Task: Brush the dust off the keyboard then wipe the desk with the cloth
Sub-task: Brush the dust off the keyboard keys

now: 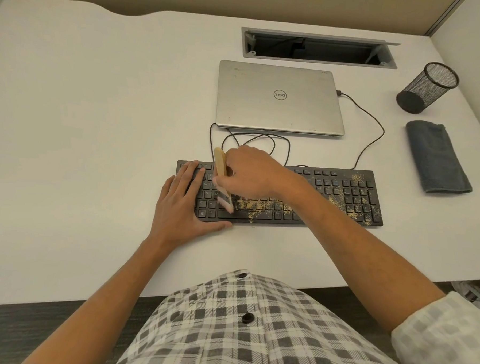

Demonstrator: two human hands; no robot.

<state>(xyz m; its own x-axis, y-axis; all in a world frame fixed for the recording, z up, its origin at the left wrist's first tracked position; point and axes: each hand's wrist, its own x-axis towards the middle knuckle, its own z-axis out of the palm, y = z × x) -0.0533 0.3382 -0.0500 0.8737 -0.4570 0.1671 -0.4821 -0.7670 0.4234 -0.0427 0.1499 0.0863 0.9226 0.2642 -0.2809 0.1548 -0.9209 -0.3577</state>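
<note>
The right hand point(250, 174) is gripping the brush point(222, 181), bristles touching the left-centre keys of the keyboard point(280, 195), while the left hand point(186, 201) is pressing flat on its left end. Hard strokes risk flinging dust point(262, 206) across the surface point(98, 104). The folded cloth point(436, 157) is lying well right of both hands.

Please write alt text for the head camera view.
The right hand sweeps a wooden brush over a dusty black keyboard that the left hand steadies. A folded grey cloth lies to the right.
</note>
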